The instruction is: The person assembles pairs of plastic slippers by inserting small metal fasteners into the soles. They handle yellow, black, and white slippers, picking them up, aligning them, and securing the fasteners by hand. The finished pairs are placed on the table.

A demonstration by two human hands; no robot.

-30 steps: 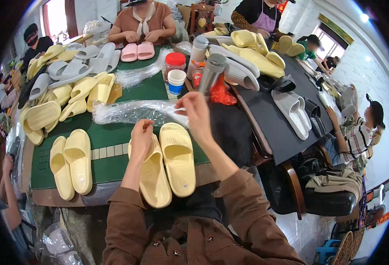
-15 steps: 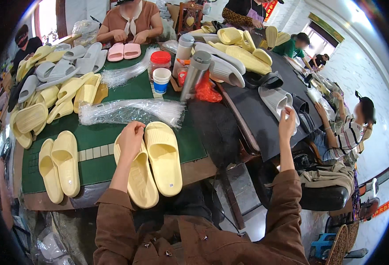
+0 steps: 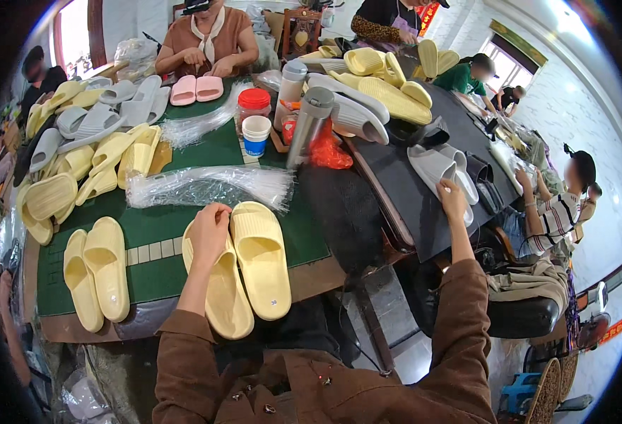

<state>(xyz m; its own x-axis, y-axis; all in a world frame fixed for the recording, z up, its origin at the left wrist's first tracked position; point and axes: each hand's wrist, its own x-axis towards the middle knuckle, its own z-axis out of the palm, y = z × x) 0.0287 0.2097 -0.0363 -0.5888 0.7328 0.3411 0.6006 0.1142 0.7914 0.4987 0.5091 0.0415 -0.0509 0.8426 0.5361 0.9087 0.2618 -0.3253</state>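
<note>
My left hand (image 3: 210, 230) is over the strap of a yellow slipper (image 3: 230, 300) at the table's near edge. Its fingers are curled together, and whatever they hold, if anything, is hidden. The matching yellow slipper (image 3: 261, 261) lies against it on the right, sole down. Out to the right, my right hand (image 3: 454, 201) is closed at the near edge of a grey slipper (image 3: 427, 166), thumb and fingers on its rim. A second grey slipper (image 3: 459, 166) lies beside that one on the dark tabletop.
Another yellow pair (image 3: 99, 272) stands at left. Clear plastic fastener strands (image 3: 208, 185) lie behind my left hand, near a paper cup (image 3: 256, 134), a red-lidded jar (image 3: 253, 104) and a steel flask (image 3: 311, 124). Slippers are heaped at both sides. Black slippers (image 3: 480, 180) and a person sit right.
My right hand has come down and slightly left onto the grey slipper, and the grey pair now shows more spread apart. My left hand has barely moved.
</note>
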